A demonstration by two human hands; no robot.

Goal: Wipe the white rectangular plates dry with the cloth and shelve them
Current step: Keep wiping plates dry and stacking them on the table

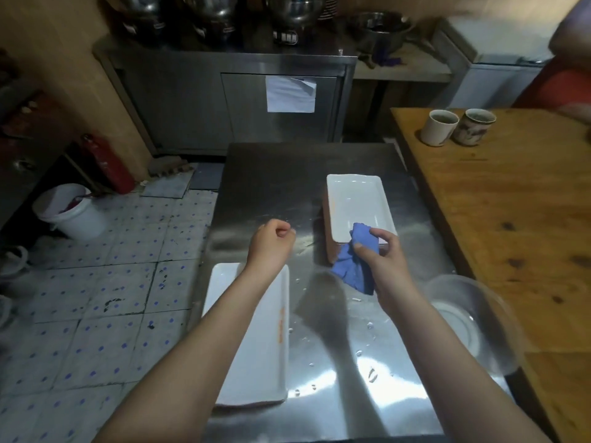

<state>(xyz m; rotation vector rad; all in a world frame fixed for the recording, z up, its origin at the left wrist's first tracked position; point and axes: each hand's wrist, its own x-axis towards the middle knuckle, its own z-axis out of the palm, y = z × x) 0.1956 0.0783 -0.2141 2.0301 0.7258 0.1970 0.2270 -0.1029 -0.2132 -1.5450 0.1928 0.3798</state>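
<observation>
At the near left of the steel table (271, 174) lies one white plate (256, 346), long side running away from the person. Its left edge is at the table's left edge, and the left forearm crosses above it. Water drops (370, 325) dot the table's near middle. At the table's near right edge stands a clear bowl (499, 318); something white shows through it, but what it is cannot be told.

Above the table's centre the left hand (271, 241) hovers with its fingers curled into a loose fist, holding nothing. To the right of it, the right hand (380, 251) grips a bunched blue cloth (355, 270) between thumb and fingers. The cloth's top lies on the near corner of a second white plate (358, 203), and the rest of it hangs down to the table surface. This second plate sits right of the table's centre, with a brownish side showing along its left.

Touching the table's right side is a wooden table (511, 219) with two cups (438, 126) side by side at its far end. Left of the steel table, on the tiled floor, stand a white bucket (73, 212) and, further off, a red fire extinguisher (108, 164). Beyond the table's far end is a steel cabinet (192, 100) with a sheet of paper (290, 94) on its door and metal pots (295, 11) on top.
</observation>
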